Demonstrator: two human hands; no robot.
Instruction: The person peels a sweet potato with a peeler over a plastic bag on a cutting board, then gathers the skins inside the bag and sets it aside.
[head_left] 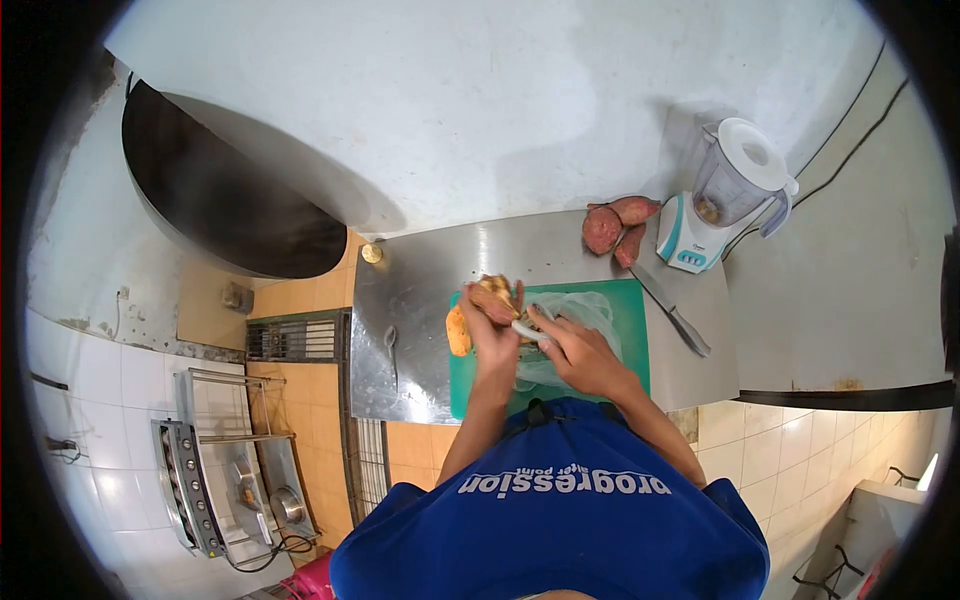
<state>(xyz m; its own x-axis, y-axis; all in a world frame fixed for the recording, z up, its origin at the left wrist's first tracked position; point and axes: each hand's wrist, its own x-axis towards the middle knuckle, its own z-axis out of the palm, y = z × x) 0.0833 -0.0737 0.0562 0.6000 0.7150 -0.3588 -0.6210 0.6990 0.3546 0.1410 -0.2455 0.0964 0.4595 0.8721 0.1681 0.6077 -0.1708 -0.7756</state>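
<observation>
My left hand [487,325] is closed round a partly peeled sweet potato [492,300], with red skin and paler patches showing. My right hand [578,352] grips a white-handled peeler [530,331], whose tip is against the sweet potato. Both hands are over a green cutting board [634,340]. A clear plastic bag [597,310] lies on the board beneath and beside my right hand. An orange peeled piece [458,332] rests at the board's left edge, just left of my left hand.
Red sweet potatoes [603,230] and a knife [680,320] lie to the right on the metal table [420,265], near a blender [725,190]. A spoon [391,345] and a small round yellowish item [372,253] are on the left. A big dark wok [220,190] hangs upper left.
</observation>
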